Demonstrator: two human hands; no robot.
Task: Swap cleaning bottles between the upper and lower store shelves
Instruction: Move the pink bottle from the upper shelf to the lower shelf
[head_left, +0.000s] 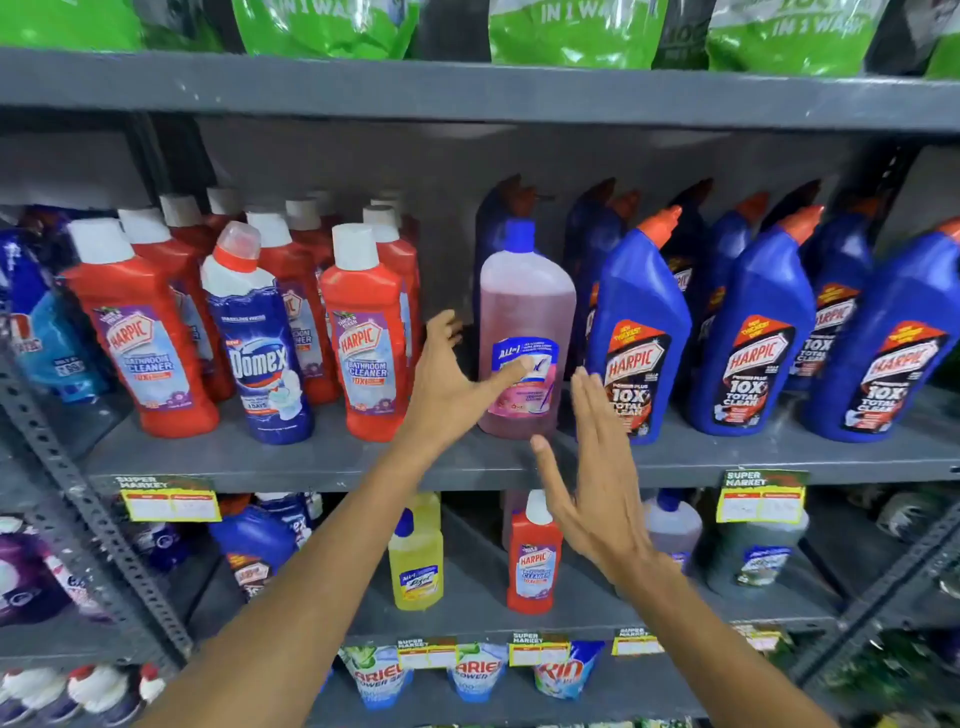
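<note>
— Both hands first: where are they?

— Left hand is spread wide in front of the upper shelf, thumb tip lying across the label of the pink bottle, fingers fanned out to that bottle's left. Right hand is flat and open too, fingers straight, just to the bottle's right, partly covering a blue Harpic bottle. Neither hand grips anything; they stand apart with the pink bottle between them.

— And the pink bottle itself?

— Upright near the front edge of the upper shelf, blue cap on, between a red Harpic bottle on its left and the blue row on its right. Farther left stands a Domex bottle, among more red ones.

— What about the lower shelf?

— On the lower shelf a yellow bottle and a small red Harpic bottle stand upright side by side, apart from each other, near its front edge. Yellow price tags hang on the upper shelf's front lip. Green pouches sit on the board above everything.
</note>
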